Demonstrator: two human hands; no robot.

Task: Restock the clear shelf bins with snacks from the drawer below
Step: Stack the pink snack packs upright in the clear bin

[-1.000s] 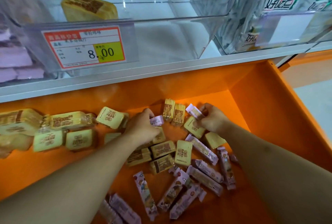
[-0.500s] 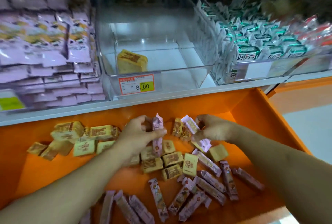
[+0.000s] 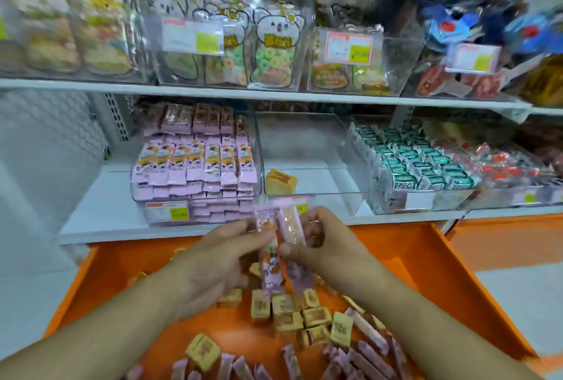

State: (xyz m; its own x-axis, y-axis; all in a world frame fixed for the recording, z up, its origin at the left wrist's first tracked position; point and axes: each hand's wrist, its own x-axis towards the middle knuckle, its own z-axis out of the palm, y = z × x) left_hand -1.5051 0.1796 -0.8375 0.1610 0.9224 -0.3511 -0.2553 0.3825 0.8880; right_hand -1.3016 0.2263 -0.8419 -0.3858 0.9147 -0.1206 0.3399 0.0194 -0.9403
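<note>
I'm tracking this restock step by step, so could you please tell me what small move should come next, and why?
Probably lift the pink bars up and left into the pink bin. The left hand holds one pink bar and the right hand another, both raised above the orange drawer, and that bin already holds matching pink packs. The middle bin holds one yellow cake.
</note>
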